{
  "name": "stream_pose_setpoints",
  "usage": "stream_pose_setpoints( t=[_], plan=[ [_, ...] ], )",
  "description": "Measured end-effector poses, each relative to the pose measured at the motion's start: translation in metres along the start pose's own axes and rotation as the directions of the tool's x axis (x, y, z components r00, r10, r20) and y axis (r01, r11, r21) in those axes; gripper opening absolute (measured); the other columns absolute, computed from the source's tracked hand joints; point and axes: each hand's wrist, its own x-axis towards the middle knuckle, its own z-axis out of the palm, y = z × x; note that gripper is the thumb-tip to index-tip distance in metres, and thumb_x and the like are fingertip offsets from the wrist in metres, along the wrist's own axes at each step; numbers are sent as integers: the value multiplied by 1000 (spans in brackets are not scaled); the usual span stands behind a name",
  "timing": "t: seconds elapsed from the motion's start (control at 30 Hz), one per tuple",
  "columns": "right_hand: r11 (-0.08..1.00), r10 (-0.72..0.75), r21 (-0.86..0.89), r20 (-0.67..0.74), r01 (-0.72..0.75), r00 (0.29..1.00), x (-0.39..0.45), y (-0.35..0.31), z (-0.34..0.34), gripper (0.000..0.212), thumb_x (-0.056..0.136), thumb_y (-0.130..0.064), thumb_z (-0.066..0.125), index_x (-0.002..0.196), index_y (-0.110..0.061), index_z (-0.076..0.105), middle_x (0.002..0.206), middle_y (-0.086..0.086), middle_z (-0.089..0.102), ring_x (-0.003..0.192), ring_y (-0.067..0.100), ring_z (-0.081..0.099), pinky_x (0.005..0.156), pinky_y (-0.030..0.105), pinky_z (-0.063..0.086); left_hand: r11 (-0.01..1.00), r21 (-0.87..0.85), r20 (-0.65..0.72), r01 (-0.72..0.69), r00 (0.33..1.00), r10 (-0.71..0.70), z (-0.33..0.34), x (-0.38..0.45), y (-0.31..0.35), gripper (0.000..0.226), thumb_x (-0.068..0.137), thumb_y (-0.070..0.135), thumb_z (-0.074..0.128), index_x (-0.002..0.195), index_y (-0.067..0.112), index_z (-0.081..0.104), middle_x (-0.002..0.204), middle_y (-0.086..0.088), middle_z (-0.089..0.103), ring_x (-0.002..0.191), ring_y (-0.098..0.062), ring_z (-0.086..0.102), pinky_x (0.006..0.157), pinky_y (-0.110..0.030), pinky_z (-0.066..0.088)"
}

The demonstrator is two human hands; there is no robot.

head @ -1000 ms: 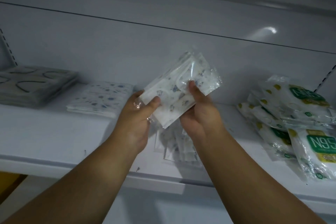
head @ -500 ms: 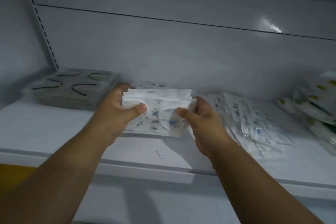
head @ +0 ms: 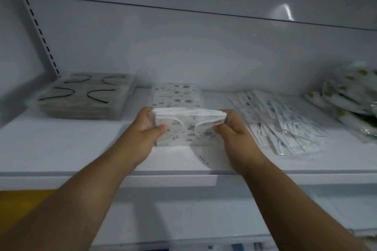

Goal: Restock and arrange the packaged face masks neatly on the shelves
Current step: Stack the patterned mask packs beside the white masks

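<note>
Gripping one mask bundle (head: 188,126), two hands' fingers (head: 161,128) clasp it among four shelf piles.

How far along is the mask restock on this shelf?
Done: the grey mask stack and a printed mask stack lie squared at the back. In hand: left hand and right hand grip a printed bundle just before that stack. Left: the loose packets and green-labelled packs lie untidy.

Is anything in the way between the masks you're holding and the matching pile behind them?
Nothing visible. The left hand and right hand hold the bundle of white cartoon-print packaged masks just in front of the flat matching printed stack, on bare white shelf.
</note>
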Motion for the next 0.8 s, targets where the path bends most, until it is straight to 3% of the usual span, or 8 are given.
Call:
stream_pose_setpoints(
  t=[0.13,0.3,0.43,0.57,0.8],
  plan=[
    [998,52,47,-94,-47,994,-1,-1,2,21,96,-10,48,102,-25,62,92,-5,70,82,15,65,66,26,51,999,34,-103,-12,995,15,-6,3,-3,22,88,19,64,102,33,55,105,3,67,103,-19,64,95,-38,51],
    [1000,3,-9,-107,-5,994,0,5,-4,26,93,-5,49,84,-27,60,82,-7,68,84,23,64,75,38,51,946,312,-114,-91,985,132,-20,-4,-1,17,98,14,60,97,31,60,98,13,68,93,-7,64,78,-22,47],
    [992,-52,-123,-130,36,990,-1,6,1,22,97,-10,48,81,-24,54,74,-12,60,65,5,52,61,20,41,894,438,-214,-91,956,202,-18,-4,0,9,95,17,65,92,25,64,86,12,66,80,-2,60,64,-14,40],
    [966,-101,-254,-166,56,981,-2,8,4,21,100,-17,49,82,-23,59,77,-10,63,62,-3,53,54,10,39,906,417,-272,-66,943,194,-17,-2,-3,14,93,18,70,88,31,64,82,14,66,74,3,59,60,-7,38],
    [945,-160,-310,-166,102,973,13,6,-5,23,99,-19,55,78,-25,63,65,-9,60,57,0,50,52,11,39,908,413,-287,-71,936,204,-16,10,-3,11,94,16,67,89,26,66,80,11,67,70,-3,60,59,-15,40]
  ],
)
